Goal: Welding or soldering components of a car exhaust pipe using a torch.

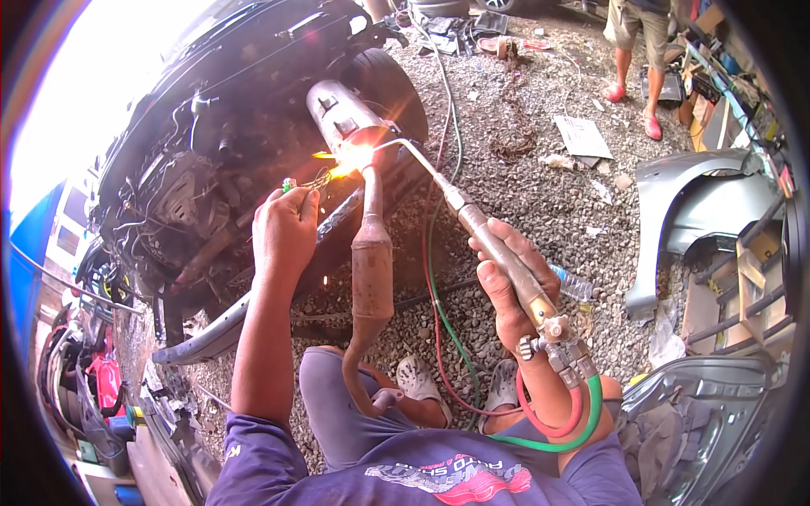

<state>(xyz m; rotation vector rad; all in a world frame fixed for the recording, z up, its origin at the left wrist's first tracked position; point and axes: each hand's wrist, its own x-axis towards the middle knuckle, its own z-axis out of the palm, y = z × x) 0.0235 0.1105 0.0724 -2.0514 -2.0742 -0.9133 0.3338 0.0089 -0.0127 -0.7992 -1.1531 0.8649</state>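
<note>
My right hand (513, 274) is wrapped round the handle of a gas welding torch (498, 249). Its thin bent tip meets a bright glare where an exhaust pipe (373, 198) joins a silver muffler (337, 110). Lower down, the pipe widens into a rusty canister (372, 278) and bends down to my thigh. My left hand (287, 226) is closed on thin twisted wire (317, 180), whose far end reaches the orange flame. A small green and silver piece (289, 184) shows above its fingers; its kind is unclear. The joint itself is hidden by the glare.
A dark car body (186, 169) with exposed parts fills the left, with a tyre (392, 93) beside the muffler. Red and green hoses (432, 253) cross the gravel. A silver fender (675, 211) lies right, near a plastic bottle (574, 284). Another person (650, 42) stands far right.
</note>
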